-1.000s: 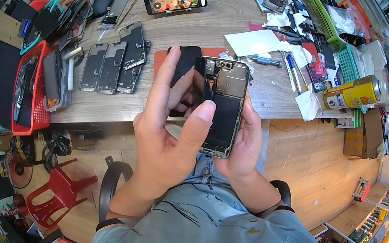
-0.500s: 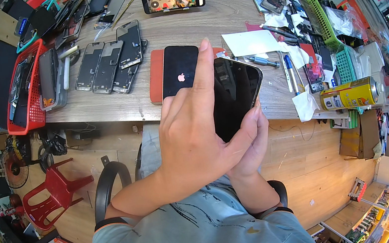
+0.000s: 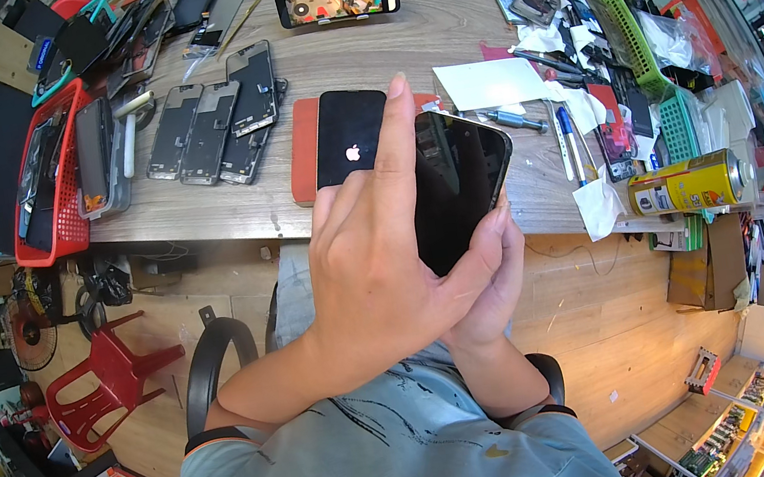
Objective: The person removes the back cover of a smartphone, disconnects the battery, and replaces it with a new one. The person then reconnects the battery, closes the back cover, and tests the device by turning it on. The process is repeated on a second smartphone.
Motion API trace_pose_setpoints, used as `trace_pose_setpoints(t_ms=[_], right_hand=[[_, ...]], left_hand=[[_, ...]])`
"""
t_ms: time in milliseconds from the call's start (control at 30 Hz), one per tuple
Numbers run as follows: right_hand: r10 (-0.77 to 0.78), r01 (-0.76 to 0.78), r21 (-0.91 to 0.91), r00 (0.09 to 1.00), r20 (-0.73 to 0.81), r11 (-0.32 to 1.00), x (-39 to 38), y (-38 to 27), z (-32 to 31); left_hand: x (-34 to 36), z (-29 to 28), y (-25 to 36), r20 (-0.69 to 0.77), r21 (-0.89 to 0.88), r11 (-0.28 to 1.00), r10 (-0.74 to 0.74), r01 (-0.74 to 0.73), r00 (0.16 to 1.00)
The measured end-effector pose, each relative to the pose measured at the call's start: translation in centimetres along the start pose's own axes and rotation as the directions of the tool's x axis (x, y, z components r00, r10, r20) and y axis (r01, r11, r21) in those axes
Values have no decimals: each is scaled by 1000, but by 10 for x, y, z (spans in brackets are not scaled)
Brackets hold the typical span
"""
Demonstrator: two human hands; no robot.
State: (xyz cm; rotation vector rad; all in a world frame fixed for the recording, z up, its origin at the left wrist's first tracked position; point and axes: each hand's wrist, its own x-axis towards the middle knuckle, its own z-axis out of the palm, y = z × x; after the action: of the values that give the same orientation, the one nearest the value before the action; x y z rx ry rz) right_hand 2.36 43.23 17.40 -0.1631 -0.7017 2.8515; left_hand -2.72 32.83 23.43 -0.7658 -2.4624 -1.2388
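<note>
Grey-brown wood grain runs across the table (image 3: pixel 449 26), with a red mat (image 3: pixel 304 166) near its front edge and a lit phone (image 3: pixel 348 125) lying on that mat. Beside it in view, the dark-screened phone (image 3: pixel 455 183) sits in both hands, tilted. Handling it well likely calls for firm support underneath, even pressure along the rim and no twist across the glass. The left hand (image 3: pixel 369 250) crosses over its left side, back upward, forearm slanting in from lower left; the right hand (image 3: pixel 483 317) sits lower, mostly behind. The left index finger points straight up, apart from the other fingers, which curl with tips hidden. The left thumb closes against the phone's lower right edge; whether the right fingers pinch or merely prop, I cannot tell.
</note>
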Motion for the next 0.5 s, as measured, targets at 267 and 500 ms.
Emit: trace_pose_setpoints(t_ms=[267,500], right_hand=[[-16,16,-24,1000,4,1000,1,1,1],[-8,7,-41,1000,-27,999,0,0,5]], left_hand=[[0,0,1,-1,10,1000,-4,4,1000],[-1,3,-1,-4,-16,1000,-1,1,1000]])
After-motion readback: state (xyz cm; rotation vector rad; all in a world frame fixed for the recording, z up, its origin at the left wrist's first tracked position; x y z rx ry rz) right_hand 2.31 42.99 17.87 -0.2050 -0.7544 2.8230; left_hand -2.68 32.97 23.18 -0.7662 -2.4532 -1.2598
